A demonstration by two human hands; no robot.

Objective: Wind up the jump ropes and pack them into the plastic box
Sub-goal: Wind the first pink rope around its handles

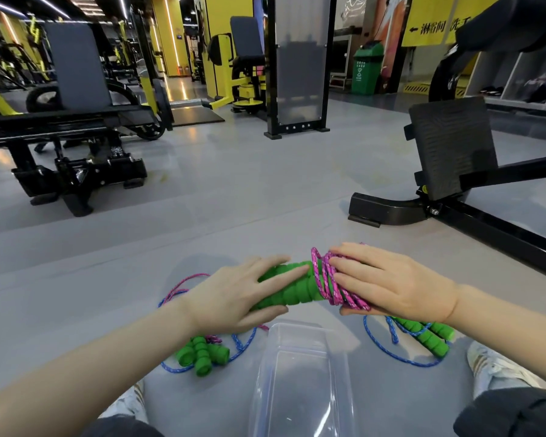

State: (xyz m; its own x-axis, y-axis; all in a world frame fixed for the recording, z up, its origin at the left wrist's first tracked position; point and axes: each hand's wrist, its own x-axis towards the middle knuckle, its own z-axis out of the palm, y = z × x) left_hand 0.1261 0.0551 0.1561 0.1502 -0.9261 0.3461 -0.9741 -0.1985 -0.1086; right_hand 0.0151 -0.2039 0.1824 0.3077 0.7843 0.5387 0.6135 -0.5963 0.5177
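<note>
My left hand grips the green ribbed handles of a pink jump rope, held above the floor. My right hand is closed over the pink rope coils wrapped around the handles' right end. A clear plastic box stands open on the floor just below my hands, between my knees. More green handles lie left of the box among loose pink and blue rope. Another pair of green handles with a blue rope lies to the box's right.
Grey gym floor all around. A black machine base with a footplate stands at the right, a black bench machine at the left. My shoes and dark trouser legs flank the box.
</note>
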